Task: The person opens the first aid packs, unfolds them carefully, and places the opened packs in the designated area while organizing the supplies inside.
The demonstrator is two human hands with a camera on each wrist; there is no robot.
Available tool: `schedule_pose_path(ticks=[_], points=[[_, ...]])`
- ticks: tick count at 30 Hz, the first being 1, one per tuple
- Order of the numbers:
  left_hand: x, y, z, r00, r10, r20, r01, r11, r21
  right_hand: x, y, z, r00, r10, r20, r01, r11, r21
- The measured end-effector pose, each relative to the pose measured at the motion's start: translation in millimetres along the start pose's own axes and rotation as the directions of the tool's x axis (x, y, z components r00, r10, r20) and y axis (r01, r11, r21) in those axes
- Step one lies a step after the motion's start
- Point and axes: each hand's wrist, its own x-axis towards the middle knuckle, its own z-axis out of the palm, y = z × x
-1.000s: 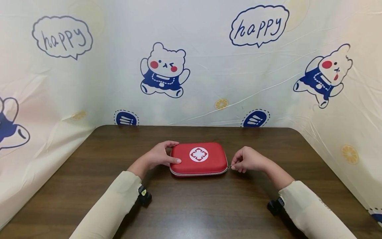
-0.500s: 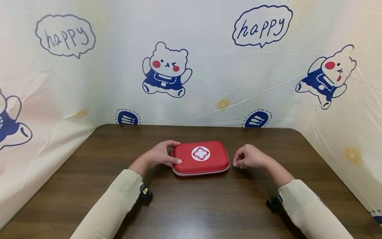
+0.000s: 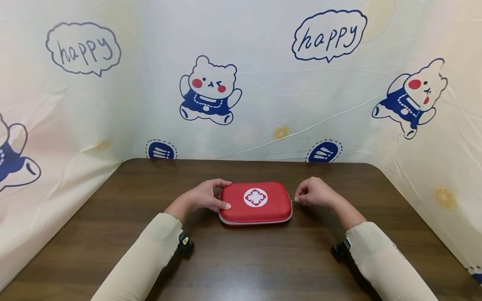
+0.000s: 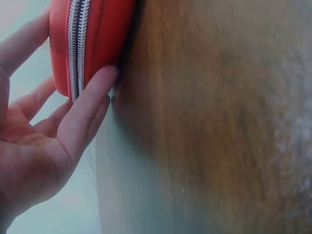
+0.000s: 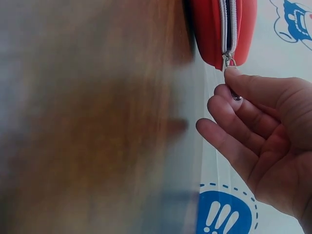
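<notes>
A red first-aid case (image 3: 241, 213) with a white cross emblem lies flat on the brown table. My left hand (image 3: 205, 196) grips its left end, thumb on the lid and fingers round the far side and edge. In the left wrist view, two silver rows of zipper teeth (image 4: 78, 44) run along the case edge with a dark gap between them. My right hand (image 3: 314, 193) pinches the metal zipper pull (image 5: 227, 62) at the right end between thumb and forefinger, its other fingers loosely bent. The zipper rows above the slider stand parted in the right wrist view.
The wooden table (image 3: 241, 267) ends at a back edge against a pale printed curtain (image 3: 263, 96), which also hangs at both sides. Dark wrist cameras (image 3: 340, 250) sit at both cream sleeves (image 3: 388, 259).
My right hand has drawn the zipper pull from the front right corner back along the case's right end. The left hand keeps its hold, and the case has shifted slightly right in view.
</notes>
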Motion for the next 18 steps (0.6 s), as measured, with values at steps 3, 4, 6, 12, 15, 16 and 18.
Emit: schedule_pose_path(ticks=[3, 4, 6, 12, 15, 16, 18], points=[[2.2, -1.5, 0.0, 1.000, 0.009, 0.009, -0.009, 1.000, 0.005, 5.2, 3.0, -0.3, 1.000, -0.002, -0.021, 0.002, 1.000, -0.012], [2.9, -1.9, 0.0, 1.000, 0.010, 0.013, -0.010, 1.000, 0.005, 6.9, 3.8, -0.6, 1.000, -0.009, -0.029, 0.009, 1.000, -0.016], [3.7, -2.8, -0.1, 1.000, 0.013, 0.022, -0.013, 1.000, 0.000, 10.4, 4.8, -0.8, 0.999, -0.019, -0.046, 0.018, 1.000, -0.021], [4.1, -3.7, -0.2, 0.999, 0.023, 0.034, -0.023, 1.000, -0.006, 21.3, 5.8, -0.9, 0.996, -0.039, -0.083, 0.036, 0.999, -0.040], [4.1, -3.4, -0.6, 0.999, 0.028, 0.034, -0.028, 1.000, 0.000, 26.6, 6.3, -1.7, 0.995, -0.054, -0.087, 0.049, 0.997, -0.058], [4.2, -3.5, -0.9, 0.999, 0.031, 0.035, -0.031, 1.000, 0.001, 28.1, 6.4, -2.0, 0.994, -0.061, -0.088, 0.055, 0.996, -0.063], [4.4, -3.6, -1.4, 0.999, 0.038, 0.035, -0.038, 0.999, 0.006, 31.6, 6.9, -2.5, 0.994, -0.068, -0.087, 0.062, 0.996, -0.072]])
